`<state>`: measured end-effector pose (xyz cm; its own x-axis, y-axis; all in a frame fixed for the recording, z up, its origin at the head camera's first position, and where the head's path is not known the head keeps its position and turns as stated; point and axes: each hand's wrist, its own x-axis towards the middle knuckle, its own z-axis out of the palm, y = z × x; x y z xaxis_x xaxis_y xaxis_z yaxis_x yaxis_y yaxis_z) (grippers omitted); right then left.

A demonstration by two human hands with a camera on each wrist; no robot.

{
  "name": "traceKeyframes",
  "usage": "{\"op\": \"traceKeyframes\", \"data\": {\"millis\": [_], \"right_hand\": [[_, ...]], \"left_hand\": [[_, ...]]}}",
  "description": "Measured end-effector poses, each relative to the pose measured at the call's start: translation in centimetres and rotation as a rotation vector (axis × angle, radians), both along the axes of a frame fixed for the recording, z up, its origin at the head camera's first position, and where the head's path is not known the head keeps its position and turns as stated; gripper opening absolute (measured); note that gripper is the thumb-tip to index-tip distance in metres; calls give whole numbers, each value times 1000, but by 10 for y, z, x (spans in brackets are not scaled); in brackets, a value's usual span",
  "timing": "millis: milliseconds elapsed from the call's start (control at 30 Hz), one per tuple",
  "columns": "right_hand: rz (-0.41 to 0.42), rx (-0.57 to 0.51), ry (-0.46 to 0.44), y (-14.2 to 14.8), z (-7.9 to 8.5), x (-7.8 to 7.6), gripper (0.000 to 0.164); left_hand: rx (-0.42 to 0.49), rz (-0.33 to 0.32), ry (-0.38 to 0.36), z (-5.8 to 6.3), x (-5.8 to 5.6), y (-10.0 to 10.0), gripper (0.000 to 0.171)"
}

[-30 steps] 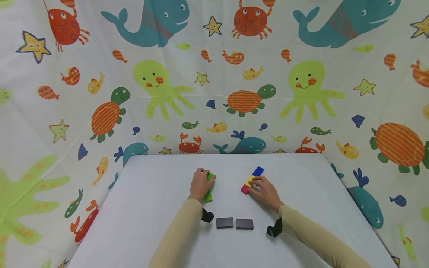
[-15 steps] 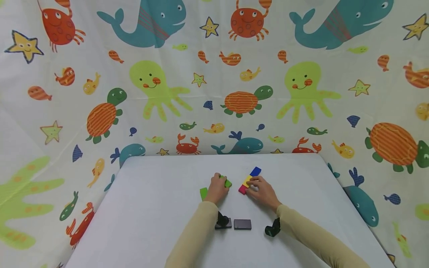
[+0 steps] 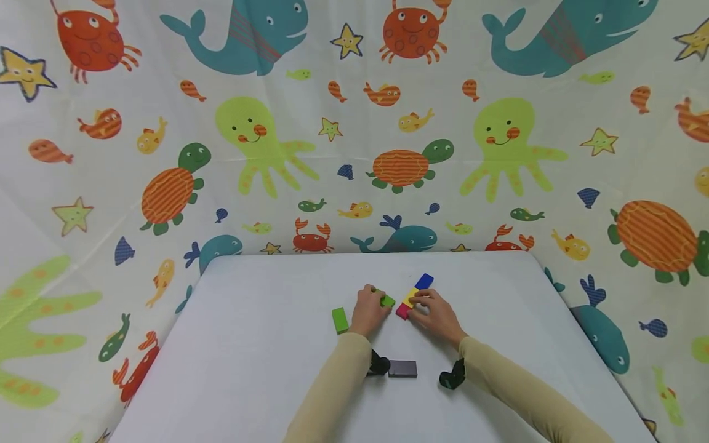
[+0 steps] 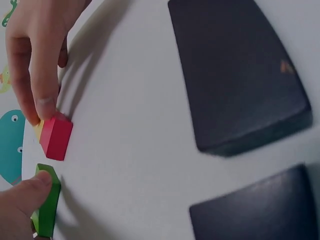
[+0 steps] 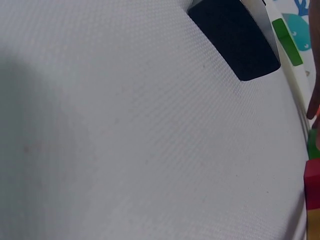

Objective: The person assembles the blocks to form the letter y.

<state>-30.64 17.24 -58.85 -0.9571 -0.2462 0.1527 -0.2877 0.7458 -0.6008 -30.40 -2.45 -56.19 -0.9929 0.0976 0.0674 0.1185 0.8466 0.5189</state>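
My left hand (image 3: 370,312) pinches a green block (image 3: 388,301) between thumb and fingers, just left of a slanted row of blocks. In the left wrist view its thumb (image 4: 37,186) presses on that green block (image 4: 48,210). The row runs from a red block (image 3: 402,312) through a yellow block (image 3: 408,299) to a blue block (image 3: 424,281) at the far end. My right hand (image 3: 437,317) grips the row around the yellow block, its fingertips right at the red one. A short gap lies between the held green block and the red block (image 4: 59,138).
Another green block (image 3: 340,320) lies on the white table (image 3: 249,344), left of my left hand. Two dark rectangular blocks lie nearer me; one dark block (image 3: 403,368) shows fully, the other is mostly behind my left wrist camera (image 3: 379,363). A patterned cloth (image 3: 332,172) hangs behind.
My left hand has carried one green block rightward, away from the other green block and close to the coloured row. My right hand has stayed at the row.
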Motion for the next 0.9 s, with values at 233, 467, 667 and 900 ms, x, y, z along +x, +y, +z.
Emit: {"op": "traceKeyframes", "data": {"millis": [233,467,667,900], "right_hand": [[4,-3,15,1,1,2,32],[13,-3,26,1,2,2,31],[7,-4,23,0,2,2,31],[-5,-1,22,0,-1,1,31]], "left_hand": [[-1,-10,-13,2,2,6,37],[10,-10,-23,1,2,8,35],[11,-11,-35,3,3,9,37],[8,-4,-40,3,4,10,38]]}}
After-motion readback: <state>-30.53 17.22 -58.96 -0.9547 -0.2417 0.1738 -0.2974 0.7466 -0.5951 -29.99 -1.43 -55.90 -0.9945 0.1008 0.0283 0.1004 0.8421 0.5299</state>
